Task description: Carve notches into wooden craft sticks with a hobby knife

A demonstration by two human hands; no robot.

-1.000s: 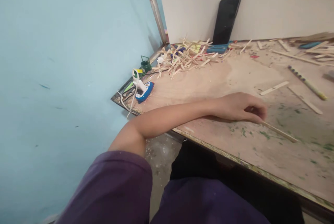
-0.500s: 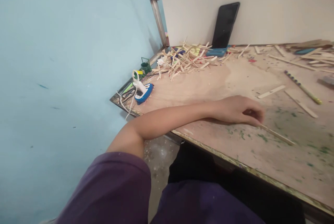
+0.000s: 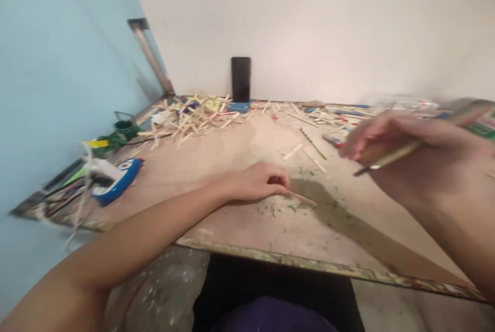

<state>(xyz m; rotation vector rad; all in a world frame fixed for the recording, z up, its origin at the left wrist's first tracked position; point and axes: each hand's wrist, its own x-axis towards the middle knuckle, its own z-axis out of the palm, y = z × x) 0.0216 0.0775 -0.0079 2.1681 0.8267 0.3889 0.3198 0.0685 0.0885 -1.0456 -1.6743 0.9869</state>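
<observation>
My left hand (image 3: 266, 180) rests on the table, fingers curled, pinching one end of a wooden craft stick (image 3: 303, 199). The stick points right, low over the tabletop. Raised at the right is my right hand (image 3: 410, 151), blurred by motion and closed around a slim paintbrush (image 3: 392, 158). The brush has a tan handle, a bright band and a dark tip pointing left and down. Beyond my left hand lie two loose craft sticks (image 3: 293, 152) and a thin yellow stick with dark marks (image 3: 314, 144).
A pile of craft sticks (image 3: 201, 123) spreads along the back left. A dark phone (image 3: 241, 79) stands in a blue holder (image 3: 238, 107) against the white wall. At the left are a blue and white power strip (image 3: 118, 182) with cables and a green cup (image 3: 126, 128).
The view has swung right, away from the blue wall. My right hand has come into view with the paintbrush. My left hand still holds the craft stick on the table.
</observation>
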